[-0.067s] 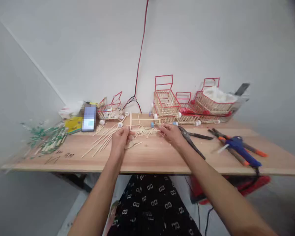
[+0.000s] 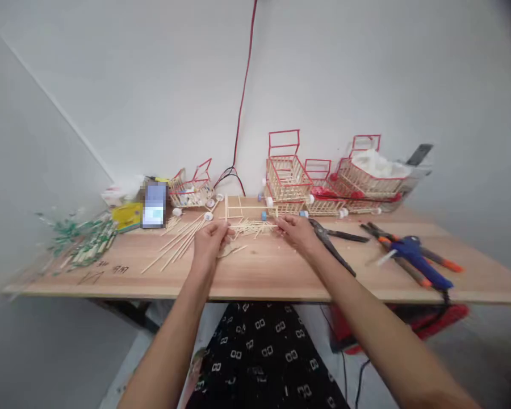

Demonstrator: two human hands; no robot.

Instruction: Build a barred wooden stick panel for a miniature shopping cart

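My left hand [image 2: 208, 243] is closed on the left end of a small frame of thin wooden sticks [image 2: 226, 209], thumb and fingertips pinching it. My right hand [image 2: 297, 230] grips the right end of the same frame. It is held over the wooden table, with upright sticks at its ends and cross sticks between them. Beneath and behind it lies a heap of short stick pieces [image 2: 251, 229]. Long bamboo sticks [image 2: 179, 243] are spread on the table by my left hand. Black-handled pliers [image 2: 330, 241] lie just right of my right hand.
Stick-built model shopping carts [image 2: 288, 176] with red rims stand along the wall. At right lie a blue glue gun [image 2: 417, 261] and orange-tipped pliers [image 2: 445, 261]. A phone [image 2: 154, 204], a yellow packet [image 2: 126, 217] and wrapped green-white sticks [image 2: 94, 241] are at left.
My left hand has shifted very slightly at the frame's left end, its fingertips drawn closer together. The right hand and the frame look nearly unmoved.
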